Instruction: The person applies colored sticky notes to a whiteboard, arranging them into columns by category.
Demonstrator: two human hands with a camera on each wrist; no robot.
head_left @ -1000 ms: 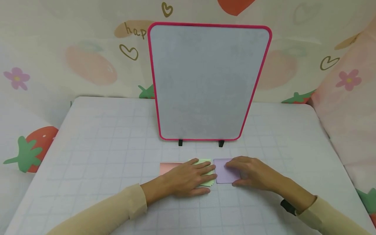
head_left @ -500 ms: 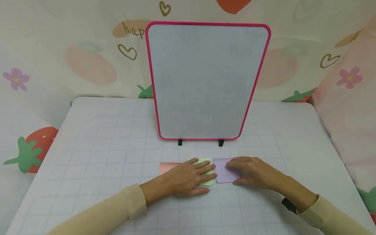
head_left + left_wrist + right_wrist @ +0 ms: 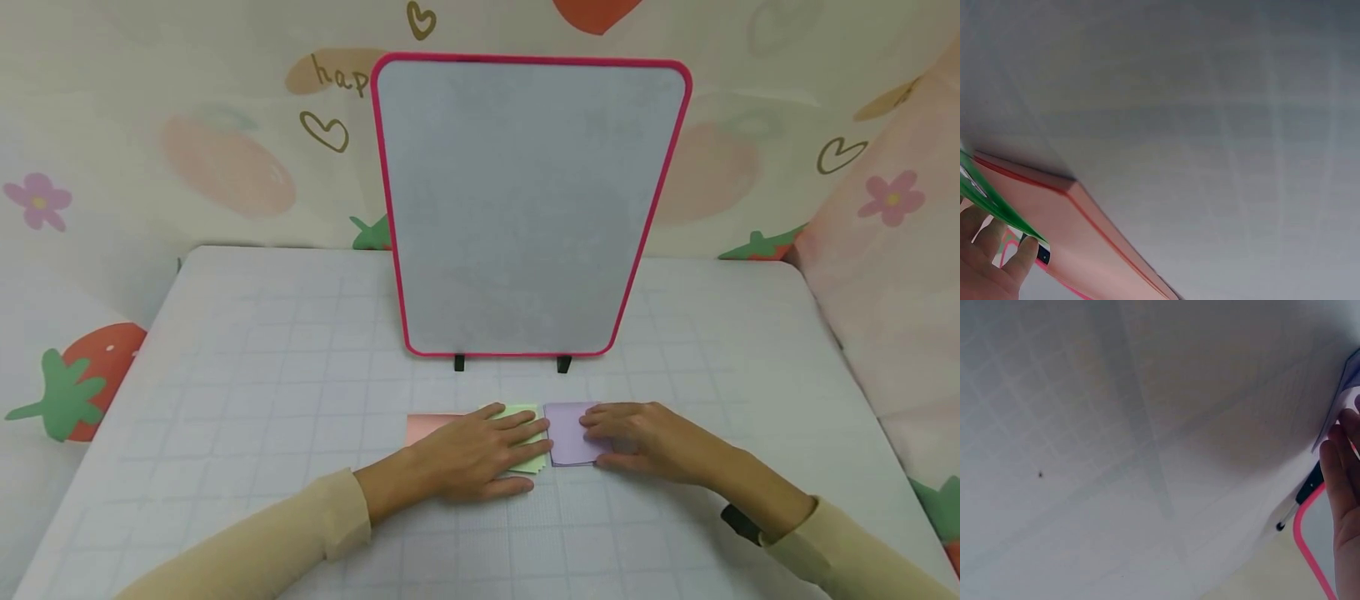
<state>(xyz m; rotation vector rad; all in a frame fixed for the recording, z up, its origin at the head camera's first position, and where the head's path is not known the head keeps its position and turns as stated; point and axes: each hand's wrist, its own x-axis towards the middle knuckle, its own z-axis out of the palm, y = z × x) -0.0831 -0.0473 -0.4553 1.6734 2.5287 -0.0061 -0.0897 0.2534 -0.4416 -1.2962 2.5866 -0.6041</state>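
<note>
Three square pads of sticky notes lie side by side on the table. My left hand (image 3: 480,454) rests palm down with fingers spread over the green sticky notes (image 3: 528,467) and part of the pink pad (image 3: 431,426). From the left wrist view, fingertips reach the edge of the green sticky notes (image 3: 1007,212) beside the thick pink pad (image 3: 1091,231). My right hand (image 3: 656,442) holds the right side of the purple sticky notes (image 3: 566,437) between curled fingers and thumb, covering that side. The right wrist view catches only an edge of the purple sticky notes (image 3: 1335,403).
Behind the pads a whiteboard (image 3: 525,208) with a pink frame stands upright on small black feet (image 3: 460,362). A white cloth with a faint grid covers the table (image 3: 262,417). A printed curtain (image 3: 225,75) hangs behind.
My right fingers have drawn slightly to the right and closer to the thumb on the purple sticky notes. The left hand stays where it was on the green ones.
</note>
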